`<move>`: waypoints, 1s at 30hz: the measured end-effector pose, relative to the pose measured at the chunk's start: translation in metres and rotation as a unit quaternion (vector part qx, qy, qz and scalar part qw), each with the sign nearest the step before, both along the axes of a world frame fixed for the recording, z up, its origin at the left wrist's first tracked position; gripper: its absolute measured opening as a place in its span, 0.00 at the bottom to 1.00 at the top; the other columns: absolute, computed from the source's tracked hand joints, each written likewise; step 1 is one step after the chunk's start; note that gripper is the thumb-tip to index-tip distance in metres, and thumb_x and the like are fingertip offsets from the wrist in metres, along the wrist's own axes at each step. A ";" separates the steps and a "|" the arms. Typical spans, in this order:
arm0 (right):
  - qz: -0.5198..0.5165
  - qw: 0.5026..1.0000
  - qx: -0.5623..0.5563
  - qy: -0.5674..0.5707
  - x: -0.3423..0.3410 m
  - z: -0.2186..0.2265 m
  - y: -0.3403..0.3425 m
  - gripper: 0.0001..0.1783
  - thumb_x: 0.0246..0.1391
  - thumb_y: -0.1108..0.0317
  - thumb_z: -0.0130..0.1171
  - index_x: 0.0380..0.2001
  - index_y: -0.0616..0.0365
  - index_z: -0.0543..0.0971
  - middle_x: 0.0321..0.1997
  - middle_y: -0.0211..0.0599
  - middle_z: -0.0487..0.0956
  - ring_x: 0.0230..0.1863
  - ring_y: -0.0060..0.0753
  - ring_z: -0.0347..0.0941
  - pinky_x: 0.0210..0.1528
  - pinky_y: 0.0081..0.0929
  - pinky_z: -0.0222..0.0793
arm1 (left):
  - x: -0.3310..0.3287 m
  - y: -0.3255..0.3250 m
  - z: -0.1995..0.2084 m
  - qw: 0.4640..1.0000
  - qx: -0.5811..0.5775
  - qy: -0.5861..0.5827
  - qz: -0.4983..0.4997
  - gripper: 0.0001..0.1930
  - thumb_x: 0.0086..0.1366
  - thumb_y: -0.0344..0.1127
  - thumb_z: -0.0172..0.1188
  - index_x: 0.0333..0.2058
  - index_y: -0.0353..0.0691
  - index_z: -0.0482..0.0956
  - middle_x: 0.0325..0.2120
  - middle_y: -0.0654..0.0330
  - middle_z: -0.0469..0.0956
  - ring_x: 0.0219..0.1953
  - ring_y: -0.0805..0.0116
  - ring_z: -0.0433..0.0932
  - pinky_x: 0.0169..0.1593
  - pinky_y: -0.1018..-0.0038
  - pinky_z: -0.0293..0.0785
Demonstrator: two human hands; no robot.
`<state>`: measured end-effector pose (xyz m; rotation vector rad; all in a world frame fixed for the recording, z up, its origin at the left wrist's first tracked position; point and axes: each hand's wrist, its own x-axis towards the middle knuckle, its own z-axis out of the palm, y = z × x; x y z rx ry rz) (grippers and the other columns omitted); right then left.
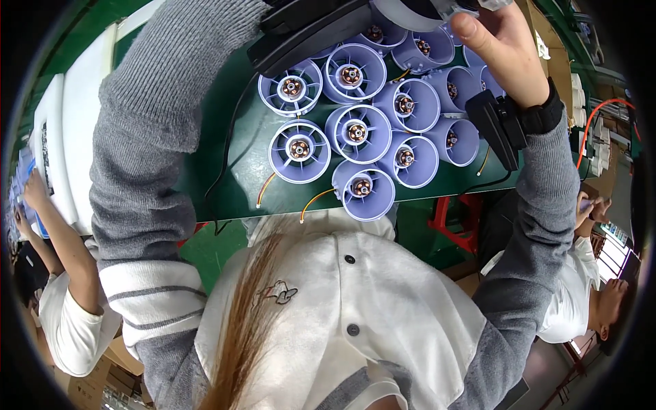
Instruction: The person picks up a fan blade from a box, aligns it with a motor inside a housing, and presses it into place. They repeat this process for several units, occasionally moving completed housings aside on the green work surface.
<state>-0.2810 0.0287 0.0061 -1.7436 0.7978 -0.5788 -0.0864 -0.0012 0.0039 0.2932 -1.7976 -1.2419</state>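
Note:
My right hand (pixel 509 51) reaches to the top edge, where its fingers are cut off. Its thumb lies against a rounded grey and clear part (pixel 417 12) that I can see only partly; the hand seems closed on it. My left arm (pixel 147 137) goes up past the top edge, so the left hand is out of sight. Below the hands stand several lilac fan housings (pixel 358 133), round and open, each with a copper-wound motor core at its centre. Thin yellow, red and black leads (pixel 318 203) come out of some of them.
The housings crowd a dark green table (pixel 239 184) with its near edge before my body. Black devices (pixel 495 126) sit on my wrists, with a black cable (pixel 229 147) trailing. Red stools (pixel 456 225) stand below. Other people (pixel 72 307) work on both sides.

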 end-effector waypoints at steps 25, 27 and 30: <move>0.261 0.845 0.027 -0.467 -0.024 -0.074 -0.061 0.41 0.50 0.62 0.65 0.61 0.61 0.55 0.55 0.36 0.68 0.52 0.26 0.67 0.51 0.24 0.66 | -0.030 -0.025 -0.001 1.000 0.004 0.004 -0.024 0.24 0.57 0.42 0.65 0.49 0.36 0.73 0.41 0.60 0.76 0.42 0.72 0.74 0.45 0.77 0.71; 0.261 0.847 0.028 -0.462 -0.024 -0.073 -0.061 0.41 0.50 0.63 0.65 0.62 0.61 0.55 0.55 0.36 0.68 0.52 0.26 0.67 0.51 0.24 0.66 | -0.030 -0.026 -0.001 1.000 0.002 0.005 -0.024 0.24 0.57 0.42 0.65 0.49 0.36 0.72 0.41 0.60 0.76 0.42 0.72 0.74 0.46 0.76 0.71; 0.263 0.846 0.025 -0.463 -0.016 -0.064 -0.056 0.41 0.50 0.63 0.64 0.62 0.61 0.55 0.55 0.36 0.68 0.52 0.26 0.67 0.52 0.25 0.66 | -0.029 -0.026 -0.001 1.000 0.005 0.008 -0.025 0.25 0.56 0.42 0.65 0.49 0.35 0.72 0.42 0.60 0.76 0.43 0.72 0.74 0.46 0.76 0.71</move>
